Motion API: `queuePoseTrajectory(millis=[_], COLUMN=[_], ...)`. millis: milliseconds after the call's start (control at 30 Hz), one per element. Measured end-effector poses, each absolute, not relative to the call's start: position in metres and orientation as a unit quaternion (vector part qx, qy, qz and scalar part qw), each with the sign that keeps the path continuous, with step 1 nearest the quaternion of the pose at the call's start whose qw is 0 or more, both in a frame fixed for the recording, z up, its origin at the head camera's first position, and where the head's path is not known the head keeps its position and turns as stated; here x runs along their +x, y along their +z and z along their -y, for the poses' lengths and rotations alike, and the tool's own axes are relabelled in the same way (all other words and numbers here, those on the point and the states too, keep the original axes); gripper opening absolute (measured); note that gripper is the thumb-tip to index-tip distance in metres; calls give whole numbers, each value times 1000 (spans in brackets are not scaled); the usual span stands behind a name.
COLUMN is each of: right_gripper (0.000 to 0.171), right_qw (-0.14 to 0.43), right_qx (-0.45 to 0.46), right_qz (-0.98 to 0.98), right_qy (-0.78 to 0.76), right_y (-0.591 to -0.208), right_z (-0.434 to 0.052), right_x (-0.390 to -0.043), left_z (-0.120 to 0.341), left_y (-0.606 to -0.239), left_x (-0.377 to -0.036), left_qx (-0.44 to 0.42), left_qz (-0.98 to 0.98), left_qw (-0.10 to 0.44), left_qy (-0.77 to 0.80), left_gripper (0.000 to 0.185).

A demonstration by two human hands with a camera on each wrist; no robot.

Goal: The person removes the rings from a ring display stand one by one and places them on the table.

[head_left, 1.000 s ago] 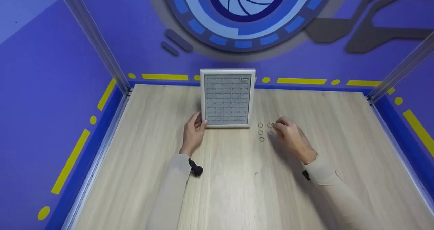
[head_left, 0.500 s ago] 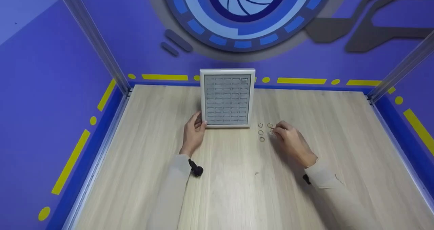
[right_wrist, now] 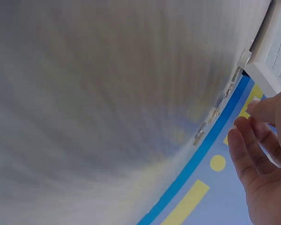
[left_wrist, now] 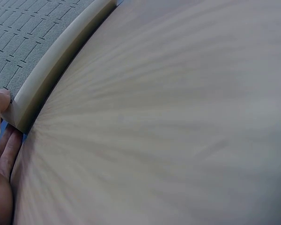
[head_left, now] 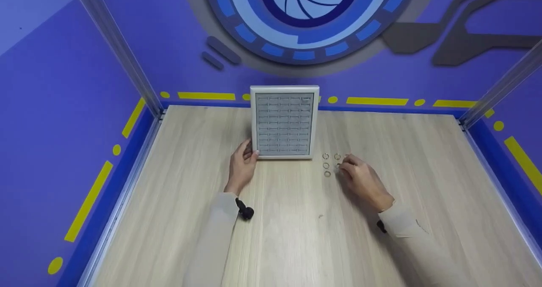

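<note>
A white-framed tray (head_left: 283,122) with rows of grey foam slots lies at the back middle of the wooden table (head_left: 288,227). My left hand (head_left: 242,164) grips its near left corner. In the left wrist view the thumb rests on the frame (left_wrist: 47,75) and the fingers (left_wrist: 7,145) curl under the corner. Several small metal rings (head_left: 325,165) lie in short rows right of the tray. My right hand (head_left: 344,166) hovers low over them, fingers loosely curled, tips beside one ring (head_left: 338,165). The right wrist view shows thumb (right_wrist: 264,110) and forefinger (right_wrist: 239,138) apart, with nothing between them.
Blue walls with yellow markings (head_left: 374,101) and slanted metal posts (head_left: 114,45) enclose the table on three sides. A small black object (head_left: 245,212) sits at my left wrist.
My right hand has drawn slightly toward me, from the far row of rings to the second row. The left hand and the tray have stayed put.
</note>
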State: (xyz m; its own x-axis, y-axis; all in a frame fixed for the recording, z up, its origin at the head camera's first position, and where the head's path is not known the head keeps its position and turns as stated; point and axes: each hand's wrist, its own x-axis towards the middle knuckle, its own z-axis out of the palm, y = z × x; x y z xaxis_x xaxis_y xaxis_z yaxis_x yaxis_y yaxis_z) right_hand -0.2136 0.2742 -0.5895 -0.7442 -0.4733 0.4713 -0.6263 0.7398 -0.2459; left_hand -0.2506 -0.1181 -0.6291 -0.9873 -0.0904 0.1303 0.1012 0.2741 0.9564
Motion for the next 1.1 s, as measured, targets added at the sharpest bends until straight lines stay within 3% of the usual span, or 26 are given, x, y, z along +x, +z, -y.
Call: queuePoseTrajectory(millis=[1100], right_gripper=[8], right_qw=[135], right_qx=[288], right_qz=[927], right_qy=[198], right_y=[-597], right_z=[-278], right_x=[-213], left_z=[120], left_y=[-631], left_x=[-250], left_qx=[-12], left_qz=[798], left_qw=[82], left_qy=[-597], left_gripper=[55])
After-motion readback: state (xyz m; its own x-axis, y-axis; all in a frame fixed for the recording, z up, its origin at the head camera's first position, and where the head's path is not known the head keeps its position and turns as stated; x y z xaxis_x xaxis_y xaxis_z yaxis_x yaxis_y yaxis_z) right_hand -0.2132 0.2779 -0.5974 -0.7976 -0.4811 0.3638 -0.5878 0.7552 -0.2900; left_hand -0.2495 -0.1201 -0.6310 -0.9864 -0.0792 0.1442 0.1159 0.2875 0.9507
